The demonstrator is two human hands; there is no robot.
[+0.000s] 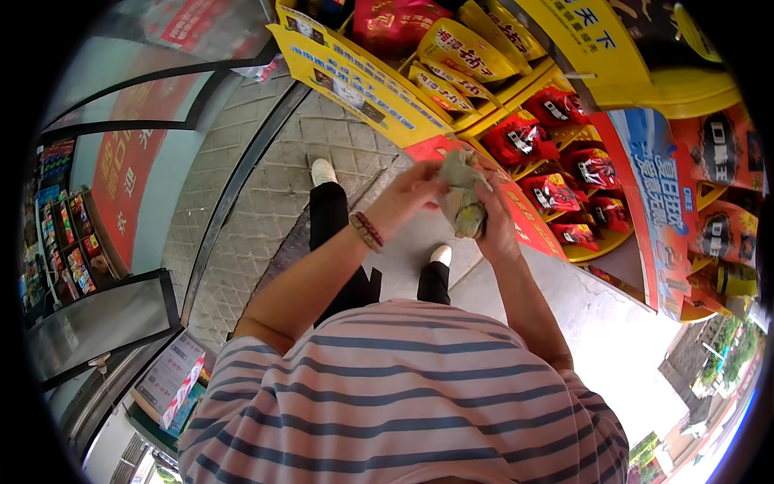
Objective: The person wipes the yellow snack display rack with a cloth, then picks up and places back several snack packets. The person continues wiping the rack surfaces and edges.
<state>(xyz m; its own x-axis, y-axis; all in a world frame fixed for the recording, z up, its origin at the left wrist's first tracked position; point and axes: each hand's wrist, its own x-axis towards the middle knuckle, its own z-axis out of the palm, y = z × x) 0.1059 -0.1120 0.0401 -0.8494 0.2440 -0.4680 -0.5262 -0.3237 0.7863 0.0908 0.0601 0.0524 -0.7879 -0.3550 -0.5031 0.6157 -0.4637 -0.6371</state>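
Observation:
Both hands hold a crumpled, damp-looking greyish cloth (461,196) in front of my body, at about the middle of the view. My left hand (414,190) grips its left side, with a beaded bracelet (366,232) on that wrist. On the other side, the fingers of my right hand (497,221) wrap around the bunched fabric. Part of the cloth has a yellowish patch and hangs folded at the top. Just beyond the hands is the red edge panel (525,215) of a snack display rack; I cannot tell whether the cloth touches it.
Red snack bags (550,192) and yellow snack bags (465,51) fill the rack's yellow shelves at right and top. A glass door (103,314) with a dark frame stands at left. A metal floor track (242,175) crosses the paving. A carton (169,375) sits lower left.

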